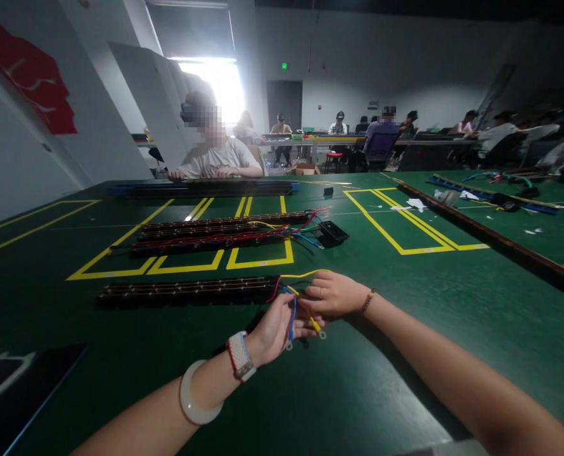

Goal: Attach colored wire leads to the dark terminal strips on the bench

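Wires [293,318] off strip [187,290] at its three-o'clock end; left hand [276,328] loosely spread, palm up beneath, likely as support; right hand [334,295] pinching wires, apparently to steady them

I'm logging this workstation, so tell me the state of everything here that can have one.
Left hand: palm up, fingers extended.
Right hand: fingers bent, grip unclear.
Blue wire: lying across the left hand, ring end loose.
Yellow wire: ring end loose.
Nearest black strip: lying flat, wires at its right end.
Green wall sign: lit.
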Action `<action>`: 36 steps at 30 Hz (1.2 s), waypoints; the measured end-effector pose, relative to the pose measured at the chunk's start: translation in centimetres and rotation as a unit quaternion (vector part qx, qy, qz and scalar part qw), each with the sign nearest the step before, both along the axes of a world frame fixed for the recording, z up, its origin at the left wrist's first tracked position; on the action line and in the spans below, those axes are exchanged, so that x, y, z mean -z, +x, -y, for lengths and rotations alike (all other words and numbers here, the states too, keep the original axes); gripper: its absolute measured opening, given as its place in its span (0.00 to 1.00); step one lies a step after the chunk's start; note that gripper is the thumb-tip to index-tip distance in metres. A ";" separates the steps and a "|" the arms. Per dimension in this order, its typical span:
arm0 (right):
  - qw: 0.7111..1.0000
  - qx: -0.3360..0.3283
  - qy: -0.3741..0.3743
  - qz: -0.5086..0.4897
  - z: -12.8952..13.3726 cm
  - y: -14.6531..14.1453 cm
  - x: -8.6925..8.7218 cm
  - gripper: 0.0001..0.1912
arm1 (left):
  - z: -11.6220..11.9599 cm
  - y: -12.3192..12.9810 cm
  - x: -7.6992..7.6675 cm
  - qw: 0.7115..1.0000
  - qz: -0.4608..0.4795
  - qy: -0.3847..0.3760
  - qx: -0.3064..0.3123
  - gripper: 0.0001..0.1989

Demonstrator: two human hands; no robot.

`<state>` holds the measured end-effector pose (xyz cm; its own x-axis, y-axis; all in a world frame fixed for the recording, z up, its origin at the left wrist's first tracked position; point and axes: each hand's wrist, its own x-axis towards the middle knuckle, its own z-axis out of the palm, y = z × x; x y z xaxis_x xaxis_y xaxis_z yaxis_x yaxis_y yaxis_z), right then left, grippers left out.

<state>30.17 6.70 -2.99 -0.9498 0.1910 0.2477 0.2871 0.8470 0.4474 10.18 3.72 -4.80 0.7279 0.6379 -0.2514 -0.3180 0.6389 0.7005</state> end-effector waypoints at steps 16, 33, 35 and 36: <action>0.913 0.231 -0.191 -0.276 -2.2 -8.0 -3.1 0.18 | 0.3 0.4 0.7 0.997 -0.049 0.031 -0.043 0.07; 0.897 0.240 -0.203 -0.312 -2.5 -6.4 -2.1 0.17 | 0.5 0.5 -0.1 0.998 -0.057 0.024 -0.032 0.07; 0.918 0.269 -0.142 -0.256 -2.3 -4.3 -0.9 0.15 | 0.6 0.4 -0.3 0.997 -0.069 0.019 -0.032 0.07; 0.925 0.276 -0.127 -0.228 -2.1 -3.4 -0.3 0.15 | 0.5 0.4 -0.4 0.996 -0.076 0.021 -0.030 0.07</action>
